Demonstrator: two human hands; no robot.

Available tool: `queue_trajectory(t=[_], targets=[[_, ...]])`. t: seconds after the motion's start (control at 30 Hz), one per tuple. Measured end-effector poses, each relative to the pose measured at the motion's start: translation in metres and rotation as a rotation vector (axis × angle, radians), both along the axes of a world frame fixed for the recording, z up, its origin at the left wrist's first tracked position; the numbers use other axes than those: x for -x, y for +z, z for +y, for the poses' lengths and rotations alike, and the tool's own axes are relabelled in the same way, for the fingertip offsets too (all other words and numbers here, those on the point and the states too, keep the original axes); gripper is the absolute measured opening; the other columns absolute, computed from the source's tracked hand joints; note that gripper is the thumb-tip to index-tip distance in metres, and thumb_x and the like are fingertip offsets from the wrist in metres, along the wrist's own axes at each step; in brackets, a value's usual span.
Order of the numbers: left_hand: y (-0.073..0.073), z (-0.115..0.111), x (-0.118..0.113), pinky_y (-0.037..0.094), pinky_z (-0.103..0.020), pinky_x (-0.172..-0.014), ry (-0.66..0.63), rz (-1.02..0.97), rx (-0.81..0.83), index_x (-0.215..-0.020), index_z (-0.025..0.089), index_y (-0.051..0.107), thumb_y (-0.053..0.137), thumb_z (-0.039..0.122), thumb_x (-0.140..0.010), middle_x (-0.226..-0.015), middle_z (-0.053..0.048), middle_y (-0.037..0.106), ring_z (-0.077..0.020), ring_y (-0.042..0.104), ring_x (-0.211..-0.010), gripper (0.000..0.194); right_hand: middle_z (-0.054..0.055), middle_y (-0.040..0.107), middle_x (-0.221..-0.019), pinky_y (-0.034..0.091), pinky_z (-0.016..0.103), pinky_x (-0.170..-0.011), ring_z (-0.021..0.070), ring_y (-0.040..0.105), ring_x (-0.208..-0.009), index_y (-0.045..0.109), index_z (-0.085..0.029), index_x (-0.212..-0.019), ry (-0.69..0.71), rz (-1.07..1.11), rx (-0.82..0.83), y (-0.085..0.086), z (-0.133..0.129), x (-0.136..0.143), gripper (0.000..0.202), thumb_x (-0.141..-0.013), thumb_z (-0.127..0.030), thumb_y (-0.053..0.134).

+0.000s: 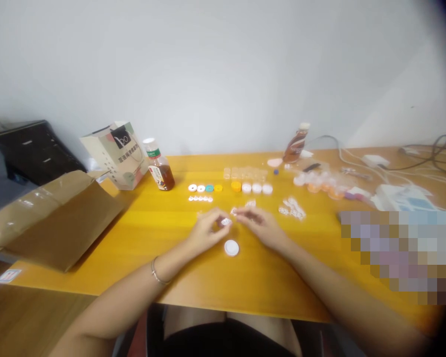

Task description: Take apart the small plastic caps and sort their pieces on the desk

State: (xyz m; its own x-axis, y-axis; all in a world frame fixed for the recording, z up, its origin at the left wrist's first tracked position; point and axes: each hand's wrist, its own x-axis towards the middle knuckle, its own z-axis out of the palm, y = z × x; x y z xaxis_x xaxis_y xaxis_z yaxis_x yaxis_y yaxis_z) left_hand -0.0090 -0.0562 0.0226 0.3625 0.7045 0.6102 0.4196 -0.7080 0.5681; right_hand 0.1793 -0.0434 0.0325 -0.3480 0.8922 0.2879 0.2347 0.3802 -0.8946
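My left hand (pixel 208 230) is closed on a small white piece with holes (pixel 226 222), pinched between thumb and fingers. Close beside it, the fingertips of my right hand (pixel 265 227) grip another small white piece (pixel 233 211), too blurred to name. A white round lid (pixel 231 248) lies on the table just below both hands. Beyond the right hand are a few small white pieces (pixel 250 203) and a loose pile of white perforated pieces (pixel 292 209). A short row of small white parts (pixel 200 199) lies past the left hand.
Behind the hands run coloured rings (pixel 209 188), white caps (pixel 256 188) and clear containers (pixel 245 173). Bottles (pixel 161 171) (pixel 296 144) stand at the back. A paper bag (pixel 121 158) and cardboard box (pixel 55 223) are left; mixed caps (pixel 319 184) and cables (pixel 357 153) lie right.
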Motion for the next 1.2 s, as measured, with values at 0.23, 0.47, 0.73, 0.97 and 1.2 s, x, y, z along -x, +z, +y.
queue_trajectory(t=[0.23, 0.47, 0.73, 0.97, 1.2], targets=[[-0.004, -0.002, -0.008, 0.045, -0.02, -0.063, -0.007, -0.236, 0.255, -0.088, 0.014, 0.058, 0.058, 0.024, -0.079, -0.076, -0.002, 0.061, -0.0094, 0.055, -0.066, 0.013, 0.0, 0.066, -0.082, 0.045, 0.032, -0.081, 0.0139, 0.061, -0.08, 0.061, -0.02, -0.085, 0.16, 0.302, 0.268, -0.008, -0.007, 0.013, 0.021, -0.068, -0.031, 0.068], [-0.002, 0.001, -0.007, 0.052, -0.027, -0.071, -0.131, -0.417, 0.502, -0.092, 0.013, 0.058, 0.064, 0.03, -0.075, -0.081, -0.005, 0.066, -0.0132, 0.063, -0.072, 0.025, -0.001, 0.065, -0.072, 0.047, 0.03, -0.076, 0.0125, 0.061, -0.07, 0.062, -0.019, -0.073, 0.13, 0.345, 0.35, -0.003, -0.005, 0.01, 0.018, -0.064, -0.032, 0.071], [-0.001, 0.0, -0.007, 0.053, -0.03, -0.077, -0.152, -0.384, 0.438, -0.098, 0.013, 0.06, 0.064, 0.029, -0.076, -0.09, -0.008, 0.066, -0.0152, 0.064, -0.078, 0.027, -0.001, 0.066, -0.074, 0.046, 0.028, -0.073, 0.0111, 0.059, -0.068, 0.064, -0.018, -0.078, 0.096, 0.335, 0.346, -0.007, -0.002, 0.007, 0.02, -0.066, -0.034, 0.069], [0.0, 0.0, 0.0, 0.049, -0.034, -0.083, -0.058, 0.004, -0.054, -0.1, 0.017, 0.06, 0.058, 0.025, -0.081, -0.099, -0.009, 0.06, -0.0176, 0.058, -0.093, 0.021, 0.0, 0.066, -0.072, 0.045, 0.029, -0.073, 0.0122, 0.059, -0.068, 0.064, -0.017, -0.074, 0.097, 0.246, 0.339, -0.003, -0.004, 0.007, 0.022, -0.069, -0.038, 0.066], [-0.006, 0.004, 0.003, 0.05, -0.027, -0.075, -0.043, 0.188, -0.165, -0.103, 0.017, 0.056, 0.049, 0.027, -0.087, -0.089, -0.006, 0.062, -0.0137, 0.059, -0.081, 0.02, 0.001, 0.067, -0.069, 0.048, 0.027, -0.07, 0.0125, 0.06, -0.066, 0.066, -0.017, -0.068, 0.114, 0.156, 0.312, 0.002, -0.005, 0.007, 0.026, -0.074, -0.041, 0.06]])
